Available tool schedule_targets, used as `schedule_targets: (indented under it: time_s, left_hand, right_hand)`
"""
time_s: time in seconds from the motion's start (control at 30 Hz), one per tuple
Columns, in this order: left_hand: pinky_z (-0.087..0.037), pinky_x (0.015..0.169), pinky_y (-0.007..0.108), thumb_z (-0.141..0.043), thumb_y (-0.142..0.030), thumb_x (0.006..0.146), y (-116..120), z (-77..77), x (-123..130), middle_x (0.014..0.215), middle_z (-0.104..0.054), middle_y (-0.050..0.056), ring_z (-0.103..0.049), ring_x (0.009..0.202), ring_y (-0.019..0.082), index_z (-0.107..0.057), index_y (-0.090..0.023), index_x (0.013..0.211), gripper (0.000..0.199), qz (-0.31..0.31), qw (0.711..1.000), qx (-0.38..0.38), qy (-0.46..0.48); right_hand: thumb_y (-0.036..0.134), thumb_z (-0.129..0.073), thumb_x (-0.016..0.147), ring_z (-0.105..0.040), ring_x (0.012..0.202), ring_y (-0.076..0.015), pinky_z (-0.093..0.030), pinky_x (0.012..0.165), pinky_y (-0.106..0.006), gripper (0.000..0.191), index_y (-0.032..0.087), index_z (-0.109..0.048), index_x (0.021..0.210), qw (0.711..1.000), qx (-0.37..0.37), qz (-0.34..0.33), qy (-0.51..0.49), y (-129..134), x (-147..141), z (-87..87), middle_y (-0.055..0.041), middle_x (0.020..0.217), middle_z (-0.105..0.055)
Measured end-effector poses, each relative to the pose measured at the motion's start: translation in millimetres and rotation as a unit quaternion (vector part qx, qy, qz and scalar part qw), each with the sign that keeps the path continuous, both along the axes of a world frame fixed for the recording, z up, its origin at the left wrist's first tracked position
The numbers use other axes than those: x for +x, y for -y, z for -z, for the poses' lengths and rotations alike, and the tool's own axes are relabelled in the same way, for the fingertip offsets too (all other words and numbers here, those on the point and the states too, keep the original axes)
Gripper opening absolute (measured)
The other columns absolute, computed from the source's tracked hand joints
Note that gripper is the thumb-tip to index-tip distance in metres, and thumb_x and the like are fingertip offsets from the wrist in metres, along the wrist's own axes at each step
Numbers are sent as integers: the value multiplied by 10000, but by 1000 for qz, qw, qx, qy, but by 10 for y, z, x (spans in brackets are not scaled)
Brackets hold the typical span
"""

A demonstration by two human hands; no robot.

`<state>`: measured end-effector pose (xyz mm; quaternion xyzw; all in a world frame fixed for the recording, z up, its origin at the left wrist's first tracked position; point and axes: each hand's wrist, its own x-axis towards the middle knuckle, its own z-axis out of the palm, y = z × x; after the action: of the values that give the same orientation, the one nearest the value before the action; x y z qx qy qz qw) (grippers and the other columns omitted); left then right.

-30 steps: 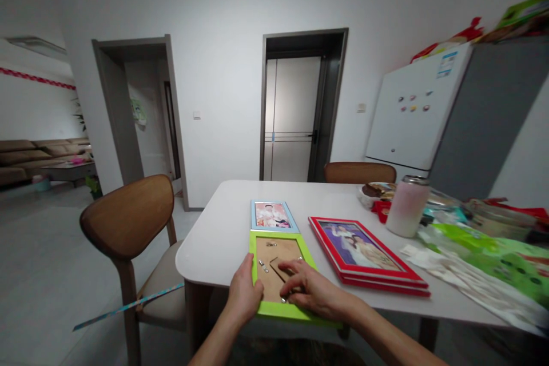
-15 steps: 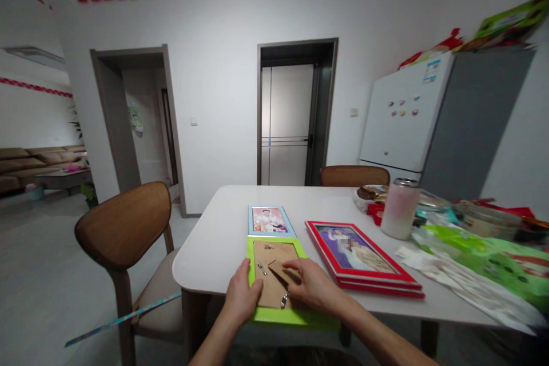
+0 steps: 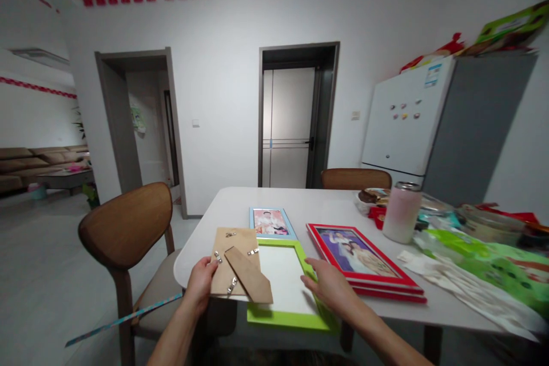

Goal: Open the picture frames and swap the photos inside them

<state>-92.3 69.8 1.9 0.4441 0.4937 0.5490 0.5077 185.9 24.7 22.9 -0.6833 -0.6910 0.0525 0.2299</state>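
Note:
My left hand [image 3: 201, 283] grips the left edge of a brown picture-frame backing board [image 3: 235, 240], thumb on top. The board carries small metal clips and a fold-out stand leg [image 3: 249, 275], and it is held above the left side of the green picture frame [image 3: 291, 319]. Inside that frame a white sheet [image 3: 281, 274] shows. My right hand [image 3: 332, 286] is at the frame's right side, its thumb and fingers apart, holding nothing. Whether it touches the rim is unclear. Behind lies a light-blue framed photo [image 3: 271, 222]; to the right are stacked red picture frames [image 3: 360, 251].
A pink-and-white bottle [image 3: 402, 213], white gloves [image 3: 454, 286] and a green plastic package [image 3: 493, 263] lie along the table's right side. One wooden chair [image 3: 128, 223] stands at left, another chair [image 3: 355, 178] beyond the table's far edge.
The backing board has come out of the green frame and moved left in my left hand, uncovering the white sheet. My right hand has let go of the stand leg and shifted right.

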Motion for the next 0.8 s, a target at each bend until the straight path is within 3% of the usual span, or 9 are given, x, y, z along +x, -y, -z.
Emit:
schedule_targets:
  time_s: [0.1,0.23,0.37,0.43,0.5,0.6,0.67,0.73,0.8]
  left_hand:
    - [-386,424,184,-564,-176,661,-44,61,-148,495,-591,-29,-542,437,113,-538,-146,645,43,-22,999,-23,20]
    - [-383,404,179,-523,-103,688,-40,60,-209,461,-580,-25,-536,406,107,-515,-144,590,107,-22,997,-49,50]
    - [-427,436,207,-491,-102,713,71,-69,-61,507,-598,-1,-572,457,129,-512,-146,630,96,30,993,-53,104]
    - [-456,489,221,-474,-114,727,140,-135,88,571,-618,12,-596,521,135,-516,-147,676,74,60,988,-42,135]
    - [-477,553,239,-470,-138,736,204,-180,254,635,-629,21,-610,583,140,-520,-147,716,54,90,982,-30,162]
    - [-487,619,261,-494,-185,729,276,-200,452,678,-631,24,-616,653,153,-515,-155,726,37,126,974,-18,189]
    - [-487,638,265,-522,-200,711,303,-187,514,684,-630,24,-616,683,161,-512,-158,716,44,143,970,-15,196]
    - [-487,640,267,-550,-205,689,313,-156,523,681,-631,26,-616,690,166,-516,-157,710,63,153,969,-18,194]
    - [-487,635,269,-565,-210,678,313,-112,507,675,-633,28,-617,679,168,-521,-155,707,76,153,969,-23,190]
  right_hand:
    - [241,-477,690,-534,936,-238,-377,783,-301,451,76,-480,1110,999,-34,21,33,1,45,137,-169,1015,-585]
    - [137,-438,667,-549,882,-228,-382,747,-293,429,68,-476,1089,998,-38,32,33,-3,7,157,-167,951,-597]
    - [159,-439,673,-504,952,-242,-366,800,-324,387,83,-516,1045,999,22,28,-6,5,-80,114,-170,1003,-558]
    - [232,-420,713,-495,969,-227,-366,822,-326,388,88,-508,1062,993,50,-20,-105,25,-193,74,-158,1028,-548]
    - [336,-376,748,-550,854,-193,-422,732,-317,436,105,-463,1108,959,-2,-61,-278,53,-351,16,-130,968,-578]
    - [450,-373,739,-583,641,-149,-445,545,-271,468,171,-440,1109,839,-118,-97,-522,94,-574,-92,-73,848,-620]
    - [459,-439,706,-588,617,-150,-445,531,-263,433,196,-476,1048,778,-127,-125,-602,112,-637,-158,-54,813,-635]
    - [446,-481,686,-597,633,-162,-457,561,-273,406,194,-496,1005,753,-105,-136,-635,116,-620,-198,-52,790,-642]
    - [481,-452,694,-604,654,-167,-467,597,-285,425,176,-500,986,748,-90,-117,-647,105,-561,-196,-66,774,-641]
